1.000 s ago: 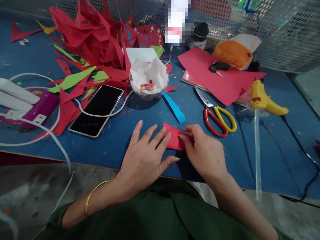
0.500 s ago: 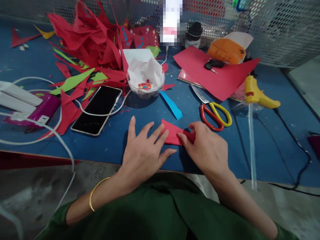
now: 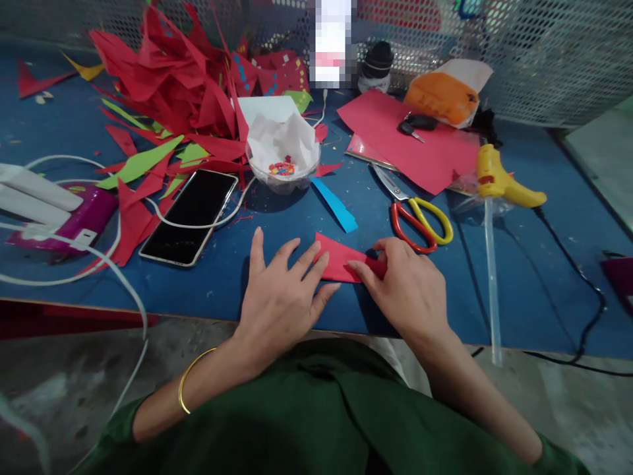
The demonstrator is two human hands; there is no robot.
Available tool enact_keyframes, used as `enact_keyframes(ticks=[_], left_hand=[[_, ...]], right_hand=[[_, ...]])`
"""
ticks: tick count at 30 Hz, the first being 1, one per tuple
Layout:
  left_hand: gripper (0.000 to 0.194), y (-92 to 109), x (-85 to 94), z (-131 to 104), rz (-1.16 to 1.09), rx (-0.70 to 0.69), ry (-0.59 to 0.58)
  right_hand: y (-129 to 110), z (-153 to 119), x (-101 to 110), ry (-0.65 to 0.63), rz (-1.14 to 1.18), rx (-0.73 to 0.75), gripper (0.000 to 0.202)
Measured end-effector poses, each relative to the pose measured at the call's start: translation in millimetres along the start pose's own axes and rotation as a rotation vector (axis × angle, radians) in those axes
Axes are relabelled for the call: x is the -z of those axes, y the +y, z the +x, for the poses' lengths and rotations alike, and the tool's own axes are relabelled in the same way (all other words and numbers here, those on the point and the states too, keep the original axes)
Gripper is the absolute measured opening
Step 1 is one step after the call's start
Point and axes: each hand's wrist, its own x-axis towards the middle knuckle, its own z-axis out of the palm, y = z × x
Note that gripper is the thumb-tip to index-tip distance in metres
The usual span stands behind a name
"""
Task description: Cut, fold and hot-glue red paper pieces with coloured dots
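A folded piece of red paper (image 3: 341,258) lies on the blue table between my hands. My left hand (image 3: 279,284) is spread flat, its fingertips touching the paper's left end. At the other end, my right hand (image 3: 408,280) pinches the paper between thumb and fingers, hiding that part of it. Just beyond the paper is a blue paper strip (image 3: 335,206). Scissors (image 3: 420,221) with one red and one yellow handle rest behind my right hand, their blades pointing away from me.
A glue gun (image 3: 504,181) with a long glue stick lies at the right. A phone (image 3: 190,218) with a white cable across it is at the left, near a heap of red paper pieces (image 3: 168,79). A paper-lined bowl (image 3: 284,148) holds small bits. Keys (image 3: 415,125) lie on red paper.
The whole view has shifted slightly. My left thumb has drawn in a little toward the paper; my right hand keeps its pinch on it.
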Motion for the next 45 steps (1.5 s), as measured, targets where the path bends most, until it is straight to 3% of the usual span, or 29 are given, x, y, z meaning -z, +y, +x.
enact_keyframes(ticks=[8,13,15,18,21,24,26,32,39,45], left_hand=[[0.034,1,3.4,2,-0.03,0.024,-0.06],[0.033,1,5.3,2,-0.028,0.024,-0.071],[0.033,2,5.6,2,-0.025,0.019,-0.067],[0.033,2,5.2,2,-0.016,0.012,-0.063],[0.033,2,5.1,1,-0.004,0.0,-0.033],[0.034,3,6.0,2,-0.032,0.008,-0.04],[0.036,2,6.2,2,-0.058,0.018,-0.06],[0.042,0,0.9,-1,-0.078,0.007,0.017],[0.04,-4,1.5,-1,-0.143,0.046,0.029],[0.037,-4,2.2,2,-0.187,0.104,0.047]], right_hand=[[15,-11,0,0.009,0.026,-0.026,0.052],[27,-18,2,0.015,0.033,-0.069,0.044],[30,-22,4,0.06,0.041,-0.087,0.038],[27,-30,11,0.231,0.038,-0.078,0.029],[14,-39,17,0.317,0.054,0.107,0.031],[-3,-43,17,0.204,0.121,0.392,0.038],[-13,-43,13,0.124,0.149,0.487,0.042],[-23,-46,1,-0.028,0.121,0.487,0.057],[-24,-47,3,-0.091,0.121,0.478,0.072],[-24,-46,6,-0.124,0.112,0.471,0.072]])
